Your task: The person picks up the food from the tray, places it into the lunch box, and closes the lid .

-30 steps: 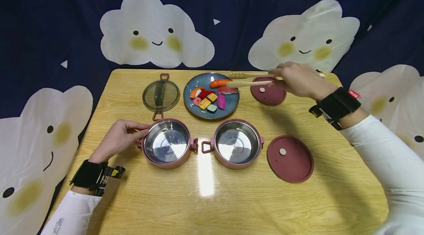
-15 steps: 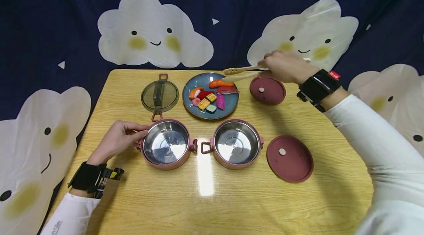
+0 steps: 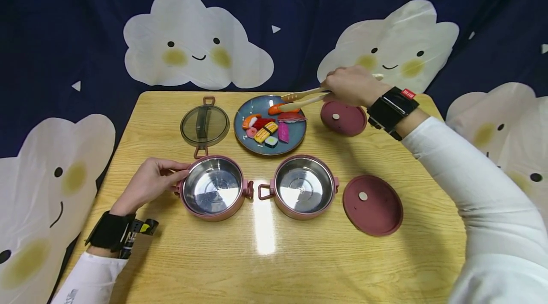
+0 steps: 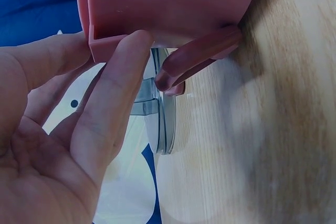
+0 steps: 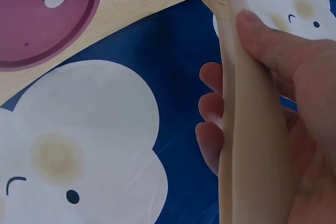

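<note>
Orange, elongated toy sushi piece (image 3: pixel 274 110), seemingly plastic, is seated near one o'clock on a glossy round blue plate (image 3: pixel 297 136), its long axis laid roughly from nine to three. Pale wooden-looking tongs (image 3: pixel 305 102) are gripped between thumb and curled fingers by the right hand (image 3: pixel 353 86), the nearer of the hands, from which the piece is found between eight and nine o'clock. The tongs are aimed nearly along that axis, tips parted, the piece partly covered by one; whether it is touched cannot be told. By the left hand (image 3: pixel 150 180), a round pink steel-lined pot (image 3: pixel 216 201) is pinched at its nine-o'clock side. From the plate, a matching pink pot (image 3: pixel 304 199) is placed at five, a round clear lid (image 3: pixel 217 125) at nine, and a flat maroon disc (image 3: pixel 344 125) at three, on the pale wood-grain worktop (image 3: pixel 192 256).
</note>
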Motion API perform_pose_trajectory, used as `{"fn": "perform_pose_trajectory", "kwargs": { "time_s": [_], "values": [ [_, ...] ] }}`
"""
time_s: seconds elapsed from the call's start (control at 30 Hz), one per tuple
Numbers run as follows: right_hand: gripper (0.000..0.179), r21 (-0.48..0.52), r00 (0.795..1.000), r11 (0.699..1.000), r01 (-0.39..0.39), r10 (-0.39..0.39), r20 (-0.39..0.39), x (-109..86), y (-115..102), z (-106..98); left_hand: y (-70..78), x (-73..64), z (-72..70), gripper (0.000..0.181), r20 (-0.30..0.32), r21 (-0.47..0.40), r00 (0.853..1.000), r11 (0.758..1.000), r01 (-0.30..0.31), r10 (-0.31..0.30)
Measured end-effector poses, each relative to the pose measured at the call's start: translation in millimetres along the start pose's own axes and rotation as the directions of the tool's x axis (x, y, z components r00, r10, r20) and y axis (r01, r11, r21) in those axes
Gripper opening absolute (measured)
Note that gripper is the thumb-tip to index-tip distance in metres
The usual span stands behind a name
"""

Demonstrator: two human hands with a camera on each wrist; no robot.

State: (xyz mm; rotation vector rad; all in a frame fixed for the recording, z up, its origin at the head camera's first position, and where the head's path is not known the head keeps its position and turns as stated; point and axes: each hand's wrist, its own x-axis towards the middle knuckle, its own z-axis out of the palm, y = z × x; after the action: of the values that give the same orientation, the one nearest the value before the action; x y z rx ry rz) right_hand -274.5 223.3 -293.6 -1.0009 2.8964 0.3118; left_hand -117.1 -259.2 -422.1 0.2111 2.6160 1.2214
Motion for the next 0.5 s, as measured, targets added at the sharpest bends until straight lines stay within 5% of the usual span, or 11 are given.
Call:
{"fn": "perform_pose_trajectory", "kwargs": {
  "time_s": [0.5],
  "values": [
    [0.018, -0.063, 0.999, 0.998, -0.004, 0.008, 0.050, 17.7, -9.3, -4.0, -0.9, 0.5, -0.4, 0.026, 0.007, -0.019, 1.000, 1.000, 0.005, -0.004]
  ]
}}
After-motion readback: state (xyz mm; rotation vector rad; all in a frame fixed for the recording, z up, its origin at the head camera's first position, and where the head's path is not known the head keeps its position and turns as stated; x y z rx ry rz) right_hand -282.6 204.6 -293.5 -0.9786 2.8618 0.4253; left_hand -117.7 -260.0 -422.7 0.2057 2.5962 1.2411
